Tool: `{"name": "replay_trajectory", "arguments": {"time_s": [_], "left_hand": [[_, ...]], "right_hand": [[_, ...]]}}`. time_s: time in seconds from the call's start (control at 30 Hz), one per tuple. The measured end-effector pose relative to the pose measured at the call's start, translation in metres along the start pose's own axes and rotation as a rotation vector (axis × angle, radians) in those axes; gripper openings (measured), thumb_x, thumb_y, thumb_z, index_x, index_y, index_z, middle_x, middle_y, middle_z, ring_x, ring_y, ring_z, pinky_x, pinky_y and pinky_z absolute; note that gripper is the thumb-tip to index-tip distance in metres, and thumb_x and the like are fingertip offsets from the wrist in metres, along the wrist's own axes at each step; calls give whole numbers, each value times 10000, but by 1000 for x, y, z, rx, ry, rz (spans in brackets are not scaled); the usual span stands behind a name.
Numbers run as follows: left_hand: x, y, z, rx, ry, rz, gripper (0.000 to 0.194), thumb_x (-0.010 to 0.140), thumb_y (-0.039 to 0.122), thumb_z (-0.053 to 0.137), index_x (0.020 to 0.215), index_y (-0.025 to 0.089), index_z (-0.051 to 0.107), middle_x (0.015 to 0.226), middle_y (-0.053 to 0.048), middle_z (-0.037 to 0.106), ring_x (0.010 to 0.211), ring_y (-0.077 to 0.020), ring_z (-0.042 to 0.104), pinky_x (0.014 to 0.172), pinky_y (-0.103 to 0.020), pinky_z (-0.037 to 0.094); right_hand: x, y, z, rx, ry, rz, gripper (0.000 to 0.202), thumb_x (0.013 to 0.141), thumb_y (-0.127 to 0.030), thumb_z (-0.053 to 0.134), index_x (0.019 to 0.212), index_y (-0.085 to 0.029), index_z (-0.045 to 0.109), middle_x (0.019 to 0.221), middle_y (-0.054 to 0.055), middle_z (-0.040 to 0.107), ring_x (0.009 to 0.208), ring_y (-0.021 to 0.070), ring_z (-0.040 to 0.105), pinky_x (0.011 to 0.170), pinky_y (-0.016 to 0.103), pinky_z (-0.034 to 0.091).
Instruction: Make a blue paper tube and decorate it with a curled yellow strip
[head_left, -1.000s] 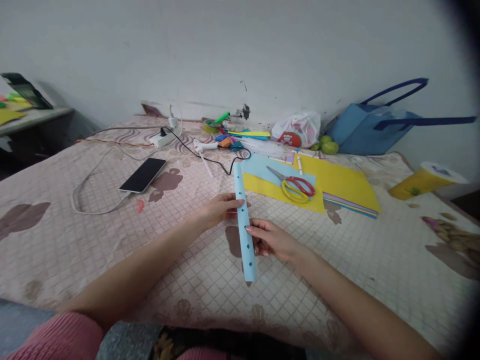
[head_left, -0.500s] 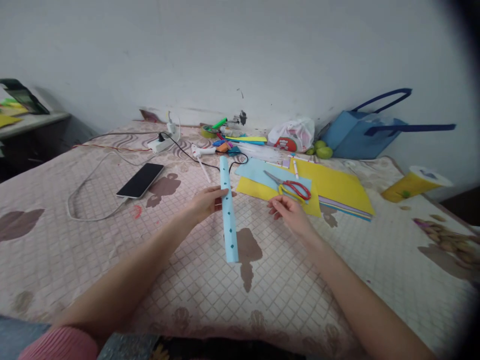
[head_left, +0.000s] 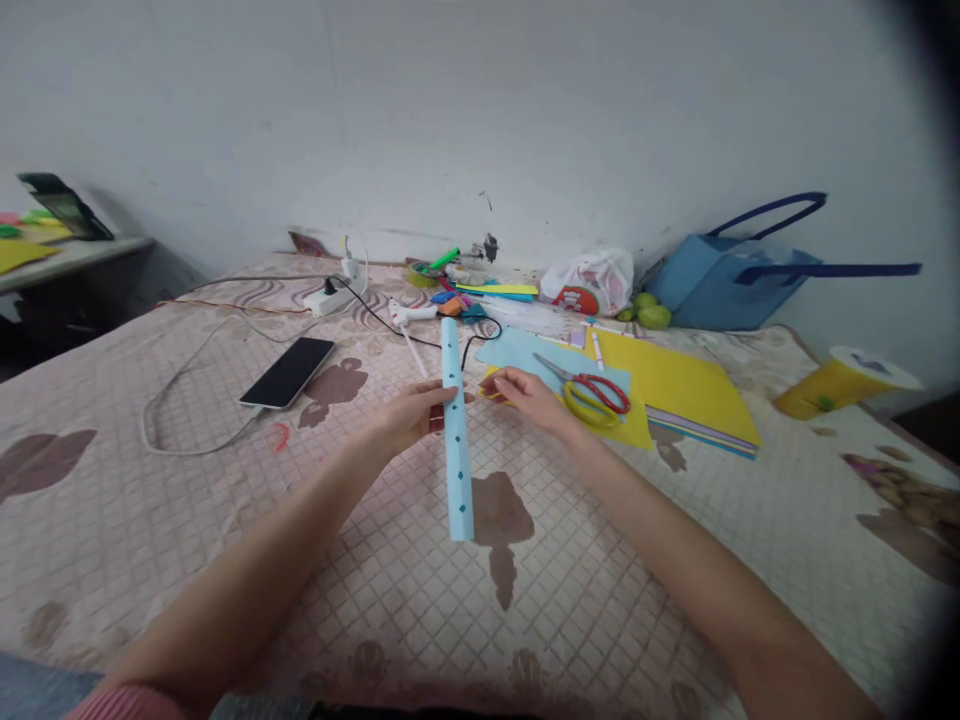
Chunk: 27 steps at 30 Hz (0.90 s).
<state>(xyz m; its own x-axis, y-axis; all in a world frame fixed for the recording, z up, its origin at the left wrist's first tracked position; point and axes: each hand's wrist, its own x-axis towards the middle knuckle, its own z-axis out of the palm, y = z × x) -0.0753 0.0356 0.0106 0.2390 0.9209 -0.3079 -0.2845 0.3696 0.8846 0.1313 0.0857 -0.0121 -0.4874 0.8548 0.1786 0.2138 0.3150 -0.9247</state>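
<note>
My left hand (head_left: 416,415) pinches a long, narrow light-blue paper strip (head_left: 458,460) with dark diamond marks, its thumb on the front face. The strip points away from me over the patterned tablecloth. To its right, my right hand (head_left: 525,395) hovers near the front left corner of a yellow sheet, fingers curled and slightly apart, with nothing visible in them. Scissors (head_left: 592,395) with red and yellow handles lie on a light-blue sheet (head_left: 517,348) and a yellow sheet (head_left: 639,425), right of that hand.
A phone (head_left: 288,373) with a cable lies at left, near a power strip (head_left: 330,298). A white glue gun (head_left: 411,312) and craft items sit behind. Yellow paper (head_left: 675,385), a plastic bag (head_left: 592,282), a blue bag (head_left: 724,285) and a yellow container (head_left: 836,385) are at right.
My right hand has moved left, closer to the blue strip and away from the scissors. My left hand still holds the strip. The whole view has shifted slightly.
</note>
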Motion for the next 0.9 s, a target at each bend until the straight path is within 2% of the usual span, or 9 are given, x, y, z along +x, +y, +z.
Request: {"name": "replay_trajectory", "arguments": {"time_s": [0.13, 0.27, 0.33, 0.4, 0.5, 0.63, 0.7, 0.8, 0.9], "left_hand": [[1, -6, 1, 48, -67, -31, 138, 787, 189, 617, 892, 117, 670, 986, -98, 678, 664, -84, 588, 597, -198, 465], [2, -8, 3, 65, -85, -51, 149, 791, 203, 619, 895, 112, 674, 982, -95, 676, 663, -76, 576, 604, -195, 459], [2, -8, 4, 55, -87, -55, 151, 785, 201, 625, 900, 114, 671, 983, -94, 676, 663, -77, 576, 604, -199, 458], [2, -8, 3, 44, -89, -55, 146, 785, 194, 622, 899, 115, 670, 984, -91, 676, 651, -74, 573, 596, -199, 456], [2, -8, 2, 34, -76, -51, 136, 791, 185, 612, 890, 115, 672, 971, -91, 681, 641, -71, 572, 588, -193, 454], [2, -5, 0, 18, -44, -37, 124, 781, 179, 624, 884, 121, 663, 964, -99, 686, 683, -93, 598, 606, -201, 464], [1, -3, -1, 12, -37, -36, 119, 784, 177, 620, 882, 121, 658, 938, -99, 690, 660, -90, 596, 593, -199, 461], [0, 1, -1, -4, -36, -30, 103, 793, 167, 605, 866, 116, 657, 908, -96, 694, 628, -83, 588, 579, -195, 455], [0, 3, -2, -19, -23, -24, 100, 791, 160, 603, 866, 116, 655, 904, -94, 694, 625, -81, 588, 581, -195, 453]], "right_hand": [[-34, -15, -29, -6, -96, 123, 313, 834, -468, 512, 878, -171, 600, 872, 59, 653, 697, 133, 628, 616, 262, 495], [-70, -21, -56, 40, -509, 358, 356, 843, -486, 486, 816, -151, 604, 768, 62, 663, 620, 131, 618, 560, 261, 490], [-74, -17, -55, 74, -609, 391, 354, 839, -482, 498, 862, -150, 617, 815, 72, 670, 675, 143, 630, 608, 281, 505], [-68, -7, -45, 110, -507, 294, 346, 841, -471, 503, 936, -161, 624, 929, 84, 667, 805, 161, 634, 727, 321, 509], [-46, 9, -24, 103, -130, 43, 312, 837, -452, 518, 982, -200, 628, 1101, 76, 625, 1009, 185, 580, 897, 368, 444], [-18, 24, 1, -31, 211, -29, 318, 829, -479, 504, 943, -213, 635, 1017, 65, 648, 973, 207, 585, 907, 405, 424], [-10, 26, 12, -52, 242, -31, 338, 822, -500, 500, 947, -215, 631, 1006, 65, 650, 975, 212, 583, 909, 403, 420], [-7, 23, 23, 35, 195, -56, 370, 846, -523, 442, 999, -231, 611, 1049, 58, 641, 1002, 200, 583, 904, 374, 432], [-9, 19, 27, 105, 283, -60, 390, 862, -541, 397, 973, -227, 602, 1054, 65, 631, 1006, 195, 580, 910, 368, 432]]}}
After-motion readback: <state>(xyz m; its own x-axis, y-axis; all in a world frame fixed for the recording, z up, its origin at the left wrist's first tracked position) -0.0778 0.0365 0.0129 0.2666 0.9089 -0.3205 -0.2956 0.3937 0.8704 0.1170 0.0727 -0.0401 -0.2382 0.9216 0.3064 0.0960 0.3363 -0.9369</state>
